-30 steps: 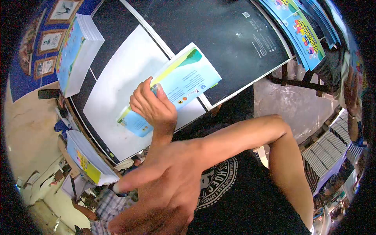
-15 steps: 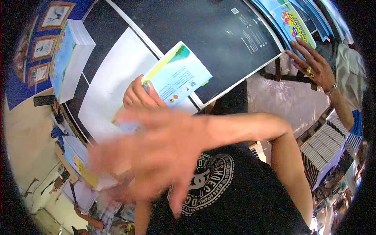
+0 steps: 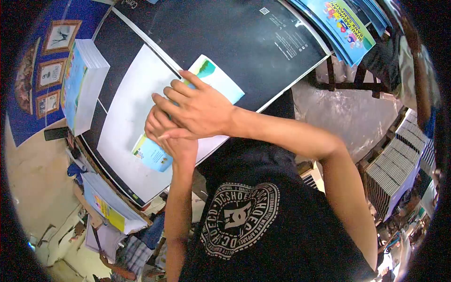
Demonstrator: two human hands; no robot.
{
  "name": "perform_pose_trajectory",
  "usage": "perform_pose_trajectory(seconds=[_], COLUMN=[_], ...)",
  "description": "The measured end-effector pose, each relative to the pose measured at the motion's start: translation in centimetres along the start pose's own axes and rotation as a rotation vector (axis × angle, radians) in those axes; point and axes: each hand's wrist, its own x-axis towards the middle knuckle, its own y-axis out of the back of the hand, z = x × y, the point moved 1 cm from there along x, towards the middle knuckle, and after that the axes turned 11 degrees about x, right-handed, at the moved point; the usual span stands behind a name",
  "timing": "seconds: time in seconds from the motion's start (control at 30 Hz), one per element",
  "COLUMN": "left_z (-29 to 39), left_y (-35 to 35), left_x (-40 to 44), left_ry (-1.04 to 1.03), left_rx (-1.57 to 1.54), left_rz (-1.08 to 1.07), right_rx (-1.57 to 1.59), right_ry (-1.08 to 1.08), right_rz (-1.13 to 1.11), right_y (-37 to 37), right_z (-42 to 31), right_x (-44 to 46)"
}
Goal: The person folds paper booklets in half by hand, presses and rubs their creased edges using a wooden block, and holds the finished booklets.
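Broadly, a dark table fills the upper middle, with a large white sheet lying on it. A thick stack of booklets stands by the left end, and blue printed covers lie at the upper right. Between these, a light-blue booklet lies aslant, partly on the sheet and partly over the dark surface, its middle hidden by the hands. Across it, the right hand lies over the left, fingers extended and slightly spread, grasping nothing. Beneath, the left hand rests on the booklet, fingers bent; whether it grips cannot be told.
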Motion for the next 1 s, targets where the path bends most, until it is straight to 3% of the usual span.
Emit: perform_pose_trajectory(seconds=[0.13,0.2,0.27,0.33,0.4,0.47,0.53,0.6,0.7,0.77,0.93,0.97,1.0], left_z=[-0.8,-0.9,-0.6,-0.4,-0.5,-1.0,-1.1,-0.9,0.0,0.4,-1.0,-1.2,-1.0], left_y=[-1.1,-1.7,-1.3,-0.9,-0.9,-1.5,-1.8,-1.2,0.0,0.8,-1.6,-1.6,-1.2], left_x=[-0.3,-0.3,-0.8,-1.3,-1.2,-1.1,-1.0,-0.8,-0.2,0.3,0.8,0.9,0.6], left_ry=[-0.066,-0.058,-0.002,0.061,0.065,0.012,-0.018,0.0,0.045,0.099,0.123,0.113,0.085], left_rx=[0.061,0.1,0.078,0.058,0.041,0.025,0.017,0.002,-0.037,-0.075,-0.072,-0.06,-0.049], left_rz=[-0.042,-0.016,0.035,0.088,0.13,0.151,0.147,0.072,-0.048,-0.128,-0.152,-0.136,-0.095], right_rx=[0.087,0.237,0.59,0.611,0.697,0.801,0.431,0.308,0.423,0.647,0.904,0.958,0.747], right_ry=[-0.046,0.054,0.285,0.576,0.483,0.408,0.115,0.257,0.204,0.3,0.745,0.568,0.354], right_rz=[0.047,0.258,0.259,0.515,0.445,0.215,0.27,0.104,0.199,0.26,0.481,0.303,0.267], right_y=[-0.1,1.0,4.3,6.6,6.0,2.9,1.3,2.1,1.5,3.6,7.2,6.0,4.7], right_z=[-0.5,-2.9,-6.6,-9.4,-7.9,-2.8,0.8,1.0,0.0,-3.0,-7.3,-4.5,-1.9], right_x=[0.5,1.7,2.3,2.2,0.9,1.3,0.3,-0.4,0.1,0.8,0.4,1.0,0.4])
